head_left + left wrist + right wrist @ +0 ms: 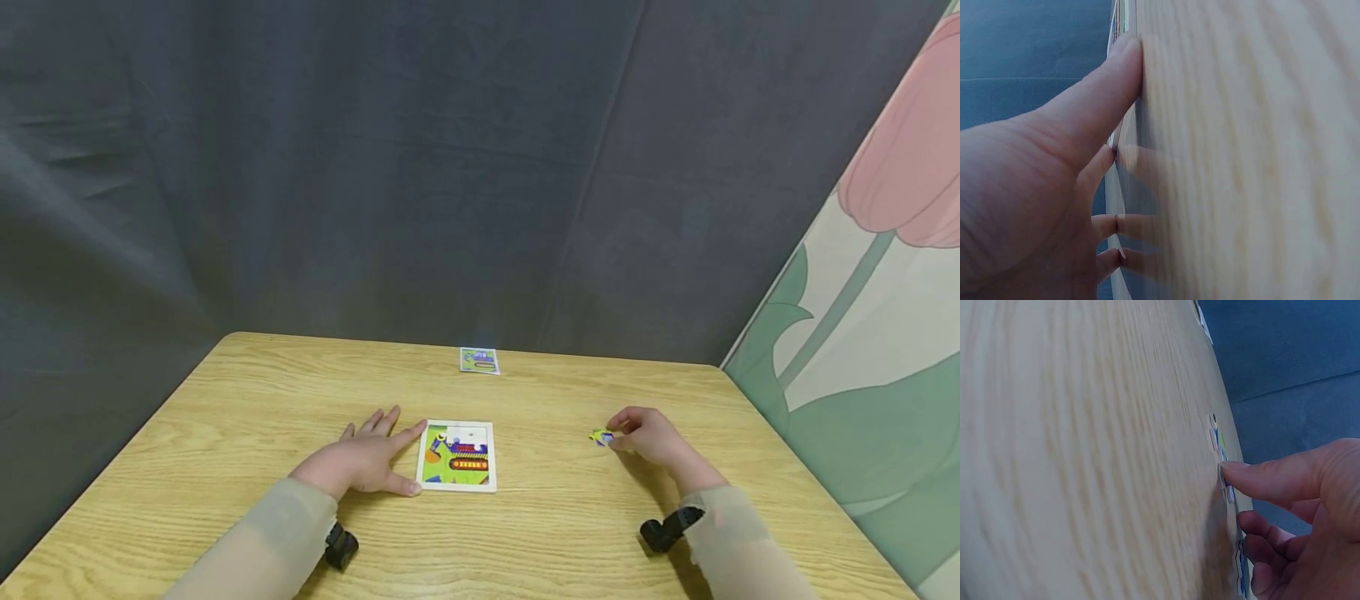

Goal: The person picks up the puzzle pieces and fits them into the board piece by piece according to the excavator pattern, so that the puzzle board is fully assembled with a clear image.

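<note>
The left hand (358, 460) lies on the table with fingers spread, its index fingertip and thumb at the left edge of a white-framed jigsaw puzzle (457, 456). The puzzle is partly filled with a colourful digger picture; white gaps show in its upper part. In the left wrist view the thumb (1107, 78) presses flat by the frame. On the right, the right hand (649, 435) pinches a small puzzle piece (1225, 481) between thumb and fingers, close over the table. More colourful pieces (597, 435) lie right beside its fingertips. Another piece (1241, 569) lies under the curled fingers.
A small picture card (479, 360) with a similar digger lies near the table's back edge. A dark curtain (450, 167) hangs behind the wooden table (540, 533). A flower-patterned wall panel (862, 350) stands along the right side.
</note>
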`<state>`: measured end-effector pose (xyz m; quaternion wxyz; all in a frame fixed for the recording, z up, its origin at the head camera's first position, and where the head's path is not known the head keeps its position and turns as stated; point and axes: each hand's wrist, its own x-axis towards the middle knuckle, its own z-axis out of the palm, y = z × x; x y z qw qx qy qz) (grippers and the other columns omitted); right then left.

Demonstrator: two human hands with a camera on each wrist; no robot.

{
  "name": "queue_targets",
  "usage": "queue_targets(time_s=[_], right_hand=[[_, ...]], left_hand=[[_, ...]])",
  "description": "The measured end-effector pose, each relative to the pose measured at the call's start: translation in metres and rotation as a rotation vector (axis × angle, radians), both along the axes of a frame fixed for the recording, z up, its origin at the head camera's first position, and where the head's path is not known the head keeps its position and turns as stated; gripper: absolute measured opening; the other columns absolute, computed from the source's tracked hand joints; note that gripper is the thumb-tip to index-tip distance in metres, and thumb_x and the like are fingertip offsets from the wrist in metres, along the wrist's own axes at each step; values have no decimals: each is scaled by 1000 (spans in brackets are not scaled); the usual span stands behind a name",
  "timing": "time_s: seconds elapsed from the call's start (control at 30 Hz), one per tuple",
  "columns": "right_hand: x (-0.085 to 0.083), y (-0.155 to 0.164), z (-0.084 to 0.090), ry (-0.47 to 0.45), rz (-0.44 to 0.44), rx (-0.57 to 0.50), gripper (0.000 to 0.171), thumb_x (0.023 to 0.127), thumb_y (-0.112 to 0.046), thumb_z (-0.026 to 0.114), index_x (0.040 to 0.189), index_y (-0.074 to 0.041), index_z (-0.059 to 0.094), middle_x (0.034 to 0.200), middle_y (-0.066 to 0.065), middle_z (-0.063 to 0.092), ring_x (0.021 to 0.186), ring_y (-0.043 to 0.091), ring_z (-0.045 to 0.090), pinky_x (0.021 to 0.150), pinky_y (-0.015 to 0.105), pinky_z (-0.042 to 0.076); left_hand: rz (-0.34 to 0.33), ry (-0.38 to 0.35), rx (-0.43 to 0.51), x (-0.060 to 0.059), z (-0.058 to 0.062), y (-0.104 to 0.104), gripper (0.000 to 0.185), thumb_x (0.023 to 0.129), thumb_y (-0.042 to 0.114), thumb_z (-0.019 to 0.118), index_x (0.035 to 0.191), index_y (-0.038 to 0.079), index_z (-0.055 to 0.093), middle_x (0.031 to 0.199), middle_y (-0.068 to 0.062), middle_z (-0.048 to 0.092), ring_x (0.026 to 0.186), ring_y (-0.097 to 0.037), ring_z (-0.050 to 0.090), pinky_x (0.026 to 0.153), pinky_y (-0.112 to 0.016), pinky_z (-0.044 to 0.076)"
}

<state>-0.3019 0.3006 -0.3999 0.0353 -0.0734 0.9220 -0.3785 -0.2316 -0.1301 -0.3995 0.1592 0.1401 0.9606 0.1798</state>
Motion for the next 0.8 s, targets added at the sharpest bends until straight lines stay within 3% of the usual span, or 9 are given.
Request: queue_targets(time_s=[0.4, 0.8], right_hand=[[-1, -3, -2, -17, -40, -23, 24, 77, 10, 76, 92, 7, 57, 81, 9, 52, 72, 20, 48, 57, 26, 41], [0, -14, 0, 11, -49, -68, 8, 86, 5, 70, 86, 3, 62, 75, 6, 54, 68, 18, 47, 56, 27, 39]], left_hand=[[2, 2, 1, -1, -2, -1, 95, 81, 56, 74, 158, 28, 27, 163, -20, 7, 147, -44, 4, 111, -69, 5], [2, -6, 2, -1, 0, 0, 95, 81, 57, 73, 158, 27, 27, 163, -20, 7, 147, -43, 3, 111, -68, 4]])
